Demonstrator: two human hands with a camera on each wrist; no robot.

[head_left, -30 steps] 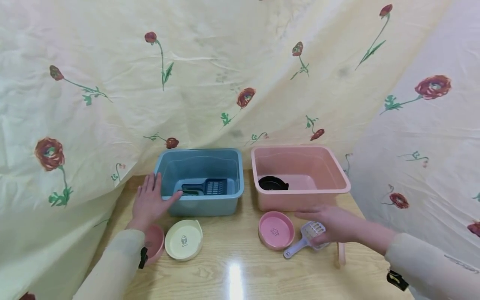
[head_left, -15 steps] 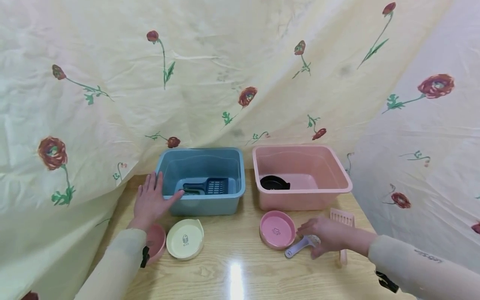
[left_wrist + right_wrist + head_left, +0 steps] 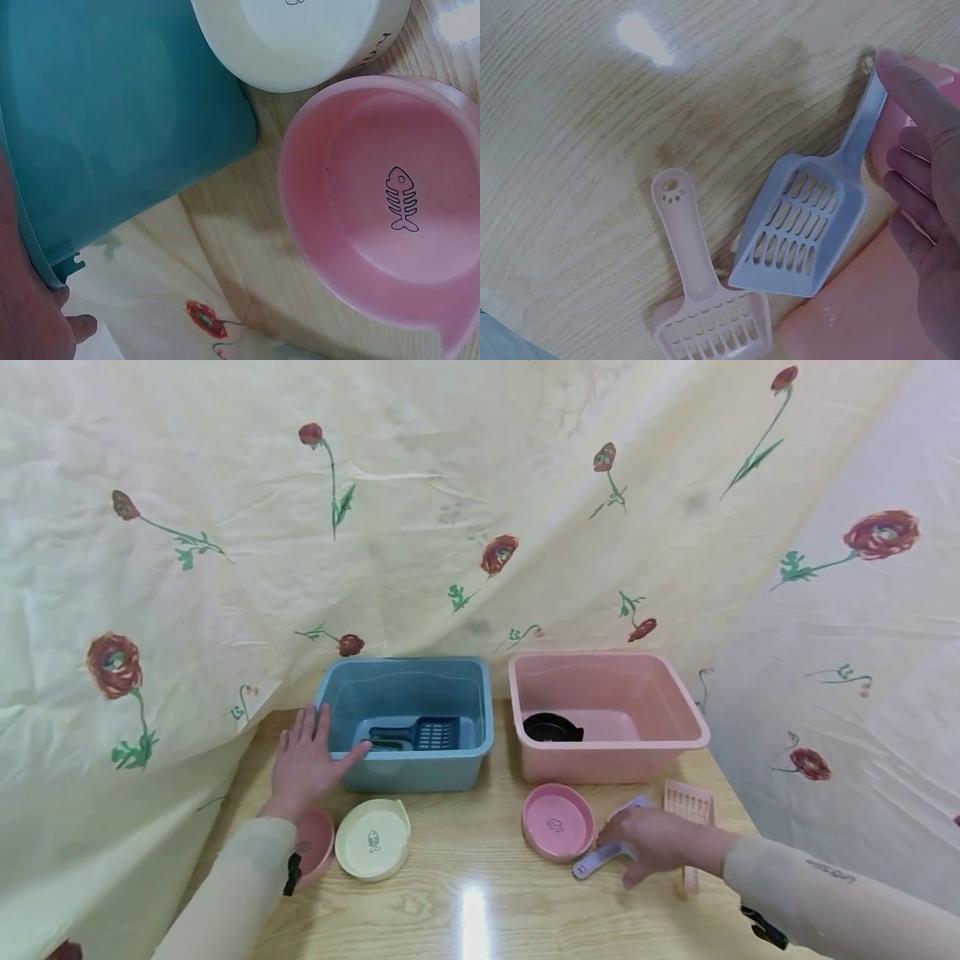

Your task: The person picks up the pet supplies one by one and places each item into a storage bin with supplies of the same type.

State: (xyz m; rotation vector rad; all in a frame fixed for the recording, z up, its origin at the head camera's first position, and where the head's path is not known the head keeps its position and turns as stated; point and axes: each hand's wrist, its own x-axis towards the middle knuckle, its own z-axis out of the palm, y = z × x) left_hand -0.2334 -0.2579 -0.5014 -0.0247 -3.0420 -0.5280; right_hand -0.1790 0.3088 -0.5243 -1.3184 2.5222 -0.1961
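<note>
My left hand [image 3: 303, 766] rests on the left front corner of the blue litter tray [image 3: 420, 772], fingers and thumb spread over its rim. Below its wrist, a pink bowl [image 3: 382, 187] with a fishbone print is partly hidden by the sleeve in the head view. My right hand [image 3: 651, 841] hovers over a lavender litter scoop [image 3: 799, 217], with the thumb close to the scoop's handle and the fingers loosely bent. Nothing is gripped there. Beside that scoop lies a pale pink litter scoop [image 3: 687, 802], and to its left stands a pink bowl [image 3: 558, 818] with a paw print.
A cream bowl [image 3: 372, 842] stands in front of the blue tray, which holds a dark blue scoop [image 3: 435, 734]. At the right is a pink litter tray [image 3: 607, 762] with a black bowl [image 3: 550, 727] inside. Flowered cloth [image 3: 420, 527] hangs behind the wooden table [image 3: 442, 902].
My right hand has moved left and toward me, from the lavender scoop's slotted end to its handle, uncovering the pale pink scoop's head. My left hand has stayed on the blue tray.
</note>
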